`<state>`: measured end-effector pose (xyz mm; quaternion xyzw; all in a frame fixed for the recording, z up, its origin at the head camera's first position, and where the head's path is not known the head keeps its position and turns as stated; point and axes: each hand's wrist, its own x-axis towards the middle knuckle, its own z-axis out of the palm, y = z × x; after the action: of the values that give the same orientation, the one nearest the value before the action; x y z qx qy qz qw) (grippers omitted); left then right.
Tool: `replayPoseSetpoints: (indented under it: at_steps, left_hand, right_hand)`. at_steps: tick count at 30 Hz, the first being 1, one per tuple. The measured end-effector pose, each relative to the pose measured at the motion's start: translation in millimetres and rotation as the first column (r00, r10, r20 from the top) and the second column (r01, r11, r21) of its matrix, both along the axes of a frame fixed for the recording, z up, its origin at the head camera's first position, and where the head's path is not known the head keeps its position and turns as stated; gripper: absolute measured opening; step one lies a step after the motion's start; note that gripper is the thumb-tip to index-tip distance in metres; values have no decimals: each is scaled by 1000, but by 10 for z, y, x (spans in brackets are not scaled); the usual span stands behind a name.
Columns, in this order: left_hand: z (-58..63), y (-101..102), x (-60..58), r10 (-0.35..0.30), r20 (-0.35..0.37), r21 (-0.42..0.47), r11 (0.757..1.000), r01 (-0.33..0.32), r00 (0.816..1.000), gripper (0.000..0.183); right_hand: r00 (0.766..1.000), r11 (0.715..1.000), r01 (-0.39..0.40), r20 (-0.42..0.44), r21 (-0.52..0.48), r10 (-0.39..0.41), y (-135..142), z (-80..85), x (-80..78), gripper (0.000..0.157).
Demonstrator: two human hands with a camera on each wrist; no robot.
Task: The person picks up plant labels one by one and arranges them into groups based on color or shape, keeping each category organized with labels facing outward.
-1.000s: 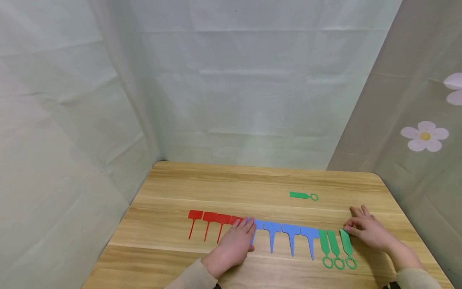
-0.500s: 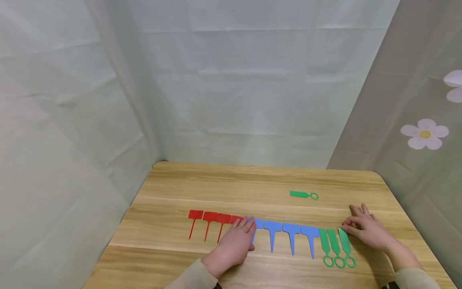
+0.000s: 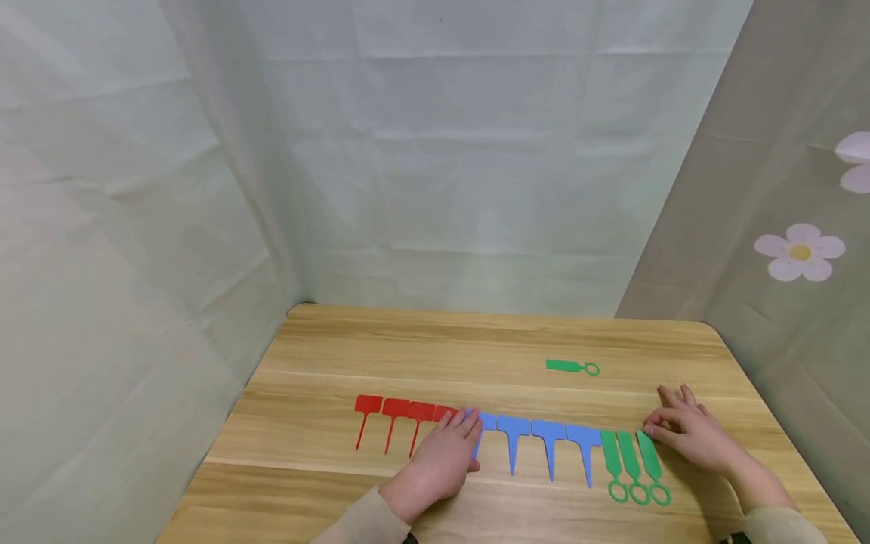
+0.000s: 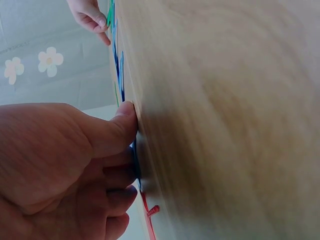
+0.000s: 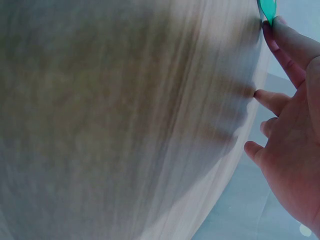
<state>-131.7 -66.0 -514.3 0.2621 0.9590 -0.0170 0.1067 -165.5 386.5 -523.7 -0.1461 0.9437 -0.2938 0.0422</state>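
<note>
Flat plastic plant labels lie in one row across the wooden table: several red T-shaped ones (image 3: 396,409), several blue T-shaped ones (image 3: 547,431) and three green ones with ring ends (image 3: 629,457). My left hand (image 3: 435,461) rests with extended fingers where red meets blue, covering parts of both labels there. At the row's right end, my right hand (image 3: 696,437) pinches the top of the outermost green plant label (image 3: 649,455) between thumb and forefinger. The right wrist view shows that green tip (image 5: 268,9) at the fingertips, the other fingers spread near the table.
One more green plant label (image 3: 564,366) lies sideways behind the row, its ring toward the right. The wooden table (image 3: 408,344) has pale cloth (image 3: 476,189) hanging at its back and sides, with printed flowers (image 3: 800,254) on the right.
The outermost green plant label has shifted slightly left, closer to the other two, with my right hand moving along. My left hand has stayed in place. The last half second shows hardly any movement.
</note>
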Motion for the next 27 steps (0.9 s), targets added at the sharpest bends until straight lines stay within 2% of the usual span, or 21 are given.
replayPoseSetpoints:
  at_steps: [27]
  left_hand:
    - [23,-13,11,-18,-34,6,1000,18,999,67]
  right_hand:
    - [1000,1000,-11,-18,-8,11,13,15,30,11]
